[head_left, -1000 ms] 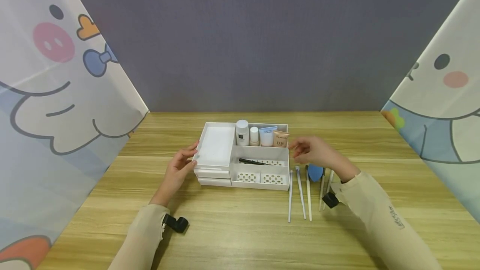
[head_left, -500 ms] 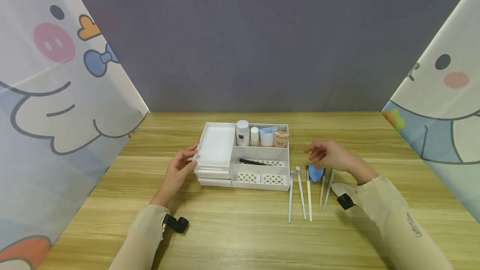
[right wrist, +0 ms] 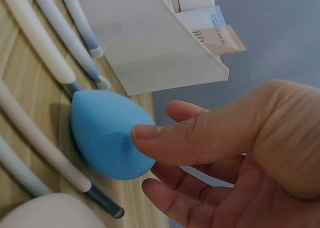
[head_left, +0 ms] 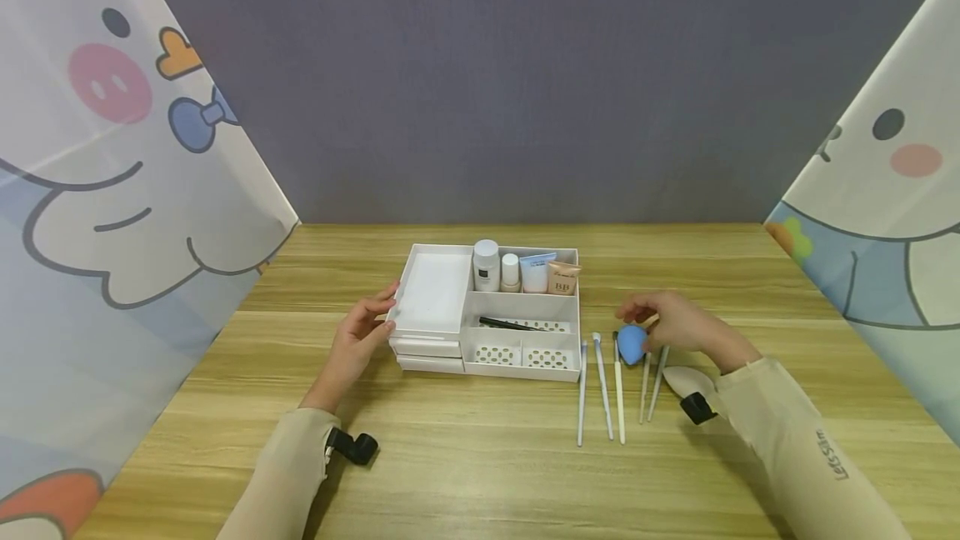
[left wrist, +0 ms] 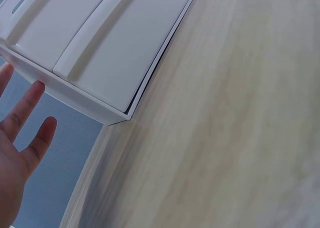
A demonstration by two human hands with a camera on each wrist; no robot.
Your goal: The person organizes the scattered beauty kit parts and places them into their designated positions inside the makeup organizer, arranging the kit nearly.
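In the head view my left hand [head_left: 362,330] rests against the left side of a white makeup organizer [head_left: 427,286]. Its fingers are spread along the side wall, as the left wrist view also shows beside the two drawers [left wrist: 125,43]. My right hand [head_left: 678,323] is at a blue makeup sponge [right wrist: 110,135] lying among the brushes. The thumb overlaps the near face of the sponge, and a curled finger reaches behind its lower edge, so thumb and finger pinch it. The sponge is close over the wooden table [head_left: 480,457], its narrow end toward the brush handles.
Several makeup brushes [head_left: 602,390] lie right of the organizer. A pale egg-shaped sponge [head_left: 684,379] sits under the right wrist. The organizer's back row holds a white bottle [head_left: 486,267], a smaller bottle and two tubes [head_left: 562,278]; a black pencil [head_left: 510,323] lies in its middle compartment.
My right hand has moved from the organizer's right edge rightward and down to the blue sponge, its fingers now around it. My left hand has stayed at the organizer's side.
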